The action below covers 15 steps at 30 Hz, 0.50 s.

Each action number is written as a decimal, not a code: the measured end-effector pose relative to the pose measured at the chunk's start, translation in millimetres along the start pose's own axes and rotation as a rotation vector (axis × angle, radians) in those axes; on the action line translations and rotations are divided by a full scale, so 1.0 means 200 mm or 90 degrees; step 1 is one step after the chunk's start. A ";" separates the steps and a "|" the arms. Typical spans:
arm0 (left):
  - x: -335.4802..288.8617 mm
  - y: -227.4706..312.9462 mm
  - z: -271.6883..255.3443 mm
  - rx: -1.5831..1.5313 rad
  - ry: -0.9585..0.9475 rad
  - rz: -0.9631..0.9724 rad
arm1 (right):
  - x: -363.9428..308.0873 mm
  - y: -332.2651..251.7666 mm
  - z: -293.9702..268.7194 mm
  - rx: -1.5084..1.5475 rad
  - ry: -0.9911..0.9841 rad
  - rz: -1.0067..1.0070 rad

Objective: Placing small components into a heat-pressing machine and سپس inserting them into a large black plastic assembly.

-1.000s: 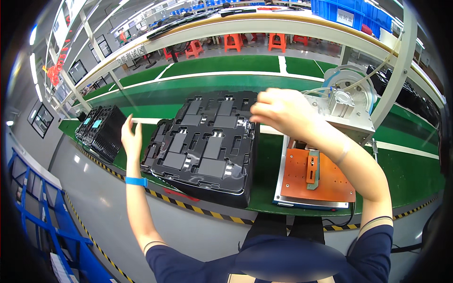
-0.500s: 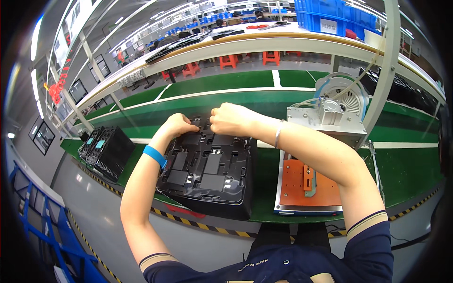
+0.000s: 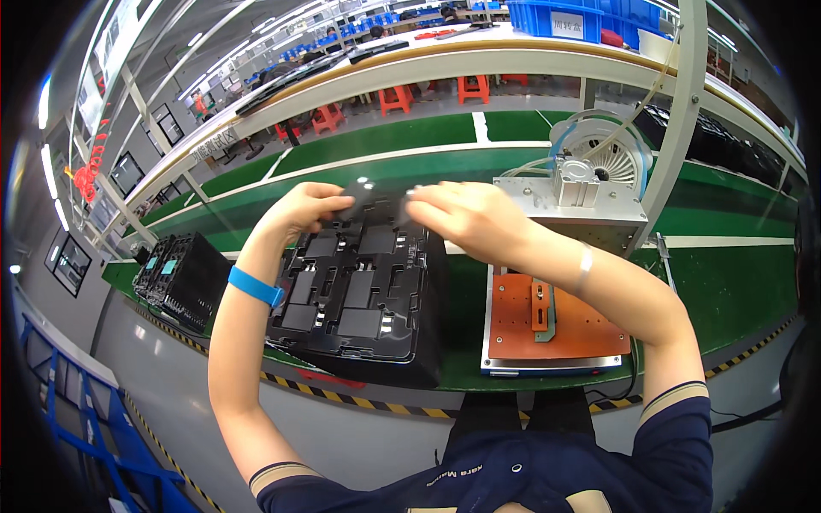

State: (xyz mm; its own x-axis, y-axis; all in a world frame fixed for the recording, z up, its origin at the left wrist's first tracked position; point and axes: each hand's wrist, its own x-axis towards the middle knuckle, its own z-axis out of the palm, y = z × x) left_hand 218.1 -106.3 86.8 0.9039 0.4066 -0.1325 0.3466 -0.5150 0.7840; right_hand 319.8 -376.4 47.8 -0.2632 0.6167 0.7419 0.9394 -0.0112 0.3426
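Head view: left hand [image 3: 310, 208] pinches dark flat part [image 3: 360, 193], right hand [image 3: 470, 219] seemingly pinches blurred piece [image 3: 403, 209], black tray [image 3: 416, 323] below both grips; likely lifting step, next needs steady pinch

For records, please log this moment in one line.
left hand: holds flat dark part; right hand: holds blurred dark piece; beneath: black plastic tray

The surface [image 3: 727, 295] is coloured green. At its front edge, dark grey pieces [image 3: 359, 323] are set against a black tray [image 3: 368, 347] and a plate [image 3: 581, 329] is coloured orange; toward its left end, black stacks [image 3: 197, 291] are marked with turquoise patches [image 3: 169, 267]. The floor tape [image 3: 376, 403] is striped yellow and black.
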 end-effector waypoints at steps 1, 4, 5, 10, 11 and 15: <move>-0.03 0.08 0.08 -0.015 -0.047 -0.024 | -0.07 -0.03 -0.07 -0.010 0.030 0.013; 0.06 0.05 0.21 -0.177 -0.122 -0.059 | -0.30 -0.14 -0.26 -0.026 0.024 0.042; 0.09 0.04 0.23 -0.178 -0.132 -0.063 | -0.38 -0.19 -0.33 -0.037 -0.010 0.065; 0.08 0.14 0.30 0.227 -0.117 -0.102 | -0.80 -0.35 -0.51 -0.103 -0.103 0.249; 0.05 0.17 0.29 0.341 -0.096 -0.023 | -0.86 -0.38 -0.51 -0.087 -0.136 0.304; -0.11 0.33 0.47 0.666 0.326 0.401 | -0.99 -0.49 -0.50 0.031 -0.278 0.464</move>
State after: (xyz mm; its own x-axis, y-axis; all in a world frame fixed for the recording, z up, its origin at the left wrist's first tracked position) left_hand 244.1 -219.7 83.9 0.8646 0.0031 0.5025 0.1423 -0.9606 -0.2389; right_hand 257.7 -575.6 -76.1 0.5098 0.7176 0.4746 0.8525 -0.4954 -0.1667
